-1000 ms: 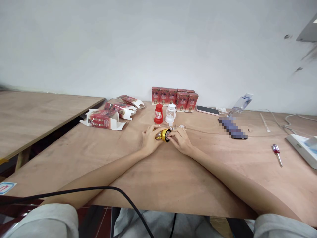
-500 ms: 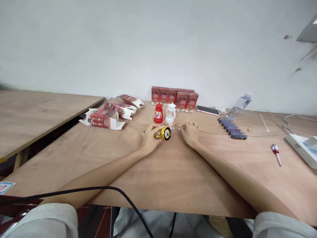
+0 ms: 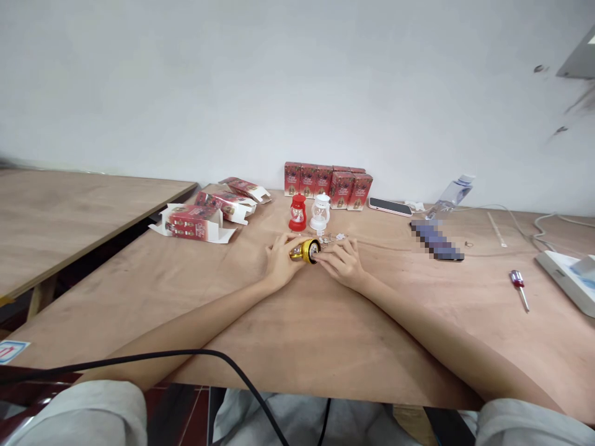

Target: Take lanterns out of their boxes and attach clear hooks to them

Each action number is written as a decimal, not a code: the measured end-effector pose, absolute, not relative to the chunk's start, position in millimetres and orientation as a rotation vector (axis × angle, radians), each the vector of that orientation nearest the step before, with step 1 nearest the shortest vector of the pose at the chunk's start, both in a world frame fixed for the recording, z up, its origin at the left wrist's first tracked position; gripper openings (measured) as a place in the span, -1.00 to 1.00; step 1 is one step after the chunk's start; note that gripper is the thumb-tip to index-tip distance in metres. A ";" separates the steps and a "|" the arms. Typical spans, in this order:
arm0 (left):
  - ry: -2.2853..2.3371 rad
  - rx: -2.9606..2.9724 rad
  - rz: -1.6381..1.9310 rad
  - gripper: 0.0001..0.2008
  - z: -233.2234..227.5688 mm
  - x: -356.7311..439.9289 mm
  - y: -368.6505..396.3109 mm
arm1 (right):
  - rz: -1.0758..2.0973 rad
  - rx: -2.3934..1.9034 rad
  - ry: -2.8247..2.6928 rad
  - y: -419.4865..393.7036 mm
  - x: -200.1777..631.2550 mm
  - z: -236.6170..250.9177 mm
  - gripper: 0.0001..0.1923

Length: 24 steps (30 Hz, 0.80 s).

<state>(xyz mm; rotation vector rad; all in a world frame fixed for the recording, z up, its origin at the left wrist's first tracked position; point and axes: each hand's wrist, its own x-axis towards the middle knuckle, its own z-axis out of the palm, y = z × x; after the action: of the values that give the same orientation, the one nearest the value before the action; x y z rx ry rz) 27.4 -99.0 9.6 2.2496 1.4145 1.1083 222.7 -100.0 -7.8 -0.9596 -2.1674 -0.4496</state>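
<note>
A small gold lantern lies on its side on the wooden table, its base turned to the right. My left hand grips its body from the left. My right hand is back at the lantern's base, fingertips touching it; whether they pinch a small part is too small to tell. A few tiny metal parts lie just behind my right hand. A red lantern and a white lantern stand upright behind the gold one.
A row of red boxes stands at the wall. Opened red boxes lie at the left. To the right lie a phone, a plastic bottle, a red-handled screwdriver, cables and a white device. A black cable crosses the near edge.
My right hand left the lantern's base, reached right to the small metal parts behind it, then came back to the base. My left hand kept hold of the lantern.
</note>
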 end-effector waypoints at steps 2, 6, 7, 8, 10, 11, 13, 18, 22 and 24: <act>1.421 2.274 1.094 -0.60 10.0 27.6 -99.5 | -0.453 -0.936 -2.194 -99.6 221.6 -7.2 -0.79; 1.434 2.335 1.073 -0.62 10.0 27.7 -100.5 | -0.497 -0.858 -2.209 -98.8 220.2 -5.7 -0.77; 1.437 2.343 1.063 -0.62 9.9 27.7 -100.6 | -0.495 -0.847 -2.212 -98.9 219.8 -5.5 -0.77; 1.436 2.346 1.052 -0.61 9.8 27.7 -100.6 | -0.484 -0.842 -2.212 -99.2 219.4 -5.5 -0.77; 1.427 2.337 1.044 -0.61 9.6 27.7 -100.3 | -0.444 -0.840 -2.183 -99.6 218.9 -5.9 -0.80; 1.423 2.322 1.052 -0.61 9.5 27.7 -100.1 | -0.424 -0.846 -2.145 -99.7 218.9 -6.2 -0.83; 1.424 2.276 1.101 -0.62 9.2 27.5 -99.6 | -0.396 -0.896 -2.012 -98.8 219.9 -6.6 -0.86; 1.453 2.184 1.260 -0.62 4.6 25.9 -96.7 | -0.369 -1.269 -1.651 -87.3 231.2 -6.3 -0.75; 1.386 2.017 1.407 -0.57 -2.0 26.1 -92.2 | -0.339 -1.539 -1.693 -74.6 242.9 -9.6 -0.76; 1.241 1.898 1.435 -0.54 -4.2 26.9 -89.3 | -0.345 -1.610 -1.737 -70.6 245.6 -12.8 -0.78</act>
<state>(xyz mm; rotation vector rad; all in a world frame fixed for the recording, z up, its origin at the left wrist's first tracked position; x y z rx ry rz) 26.9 -89.3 -4.2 1.8978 1.2409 1.4347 245.6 -70.6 -12.8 -1.6101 -1.7366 -0.3454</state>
